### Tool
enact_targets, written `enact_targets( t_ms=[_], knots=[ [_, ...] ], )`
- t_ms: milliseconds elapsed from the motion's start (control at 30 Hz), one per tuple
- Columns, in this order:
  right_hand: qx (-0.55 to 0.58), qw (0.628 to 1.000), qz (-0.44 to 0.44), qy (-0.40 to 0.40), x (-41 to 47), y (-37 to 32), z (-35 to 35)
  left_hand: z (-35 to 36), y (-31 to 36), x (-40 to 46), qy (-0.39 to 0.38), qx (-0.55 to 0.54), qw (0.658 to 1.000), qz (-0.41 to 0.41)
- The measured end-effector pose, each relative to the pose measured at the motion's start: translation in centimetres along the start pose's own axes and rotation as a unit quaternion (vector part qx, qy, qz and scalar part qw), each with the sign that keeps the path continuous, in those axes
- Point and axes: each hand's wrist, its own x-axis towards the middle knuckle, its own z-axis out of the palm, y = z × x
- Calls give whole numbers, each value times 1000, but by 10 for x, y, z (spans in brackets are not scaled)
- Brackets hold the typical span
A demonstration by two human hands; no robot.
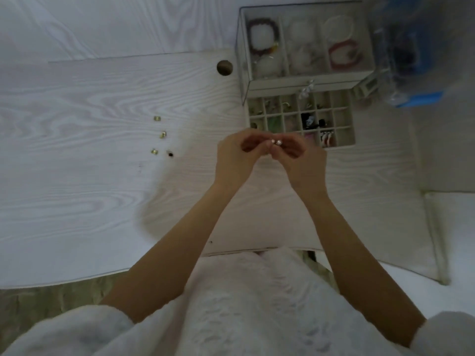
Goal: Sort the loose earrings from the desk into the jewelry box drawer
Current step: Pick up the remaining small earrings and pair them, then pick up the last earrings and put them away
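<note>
Both hands meet just before the open jewelry box drawer [341, 143]: the left hand [236, 158] and right hand [300, 156] pinch what looks like a small pearly earring [278, 142] between their fingertips; four loose earrings [162, 134] lie on the desk [77, 176].

No writing, label, brand, number or sign can be read anywhere in view — the picture is dim and soft.
</note>
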Motion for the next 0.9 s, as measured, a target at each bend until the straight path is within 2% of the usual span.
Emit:
enact_targets(
  t_ms=[100, 200, 233, 300, 367, 500, 700, 767, 900],
  knots=[
    [-74, 995, -3, 69, 29, 21, -49, 63, 15, 28, -56, 24, 998, 17],
    [-144, 983, -12, 111, 58, 46, -86, 116, 22, 48, -96, 110, 988, 43],
    [-168, 979, -16, 114, 66, 52, -95, 129, 22, 52, -97, 180, 976, 74],
    [-216, 970, -25, 106, 80, 63, -104, 138, 16, 59, -80, 357, 922, 126],
    [-259, 962, -25, 79, 93, 70, -111, 142, 12, 61, -68, 429, 891, 131],
    [-323, 945, -56, 24, 107, 74, -116, 136, 5, 56, -48, 421, 890, 170],
    [-285, 956, -76, 4, 100, 78, -120, 126, -4, 43, -19, 429, 878, 211],
    [-291, 951, -108, 7, 85, 73, -119, 123, -3, 42, -18, 409, 883, 229],
    [-316, 924, -213, 39, 41, 46, -99, 89, 6, 28, 5, 310, 896, 318]
  ],
)
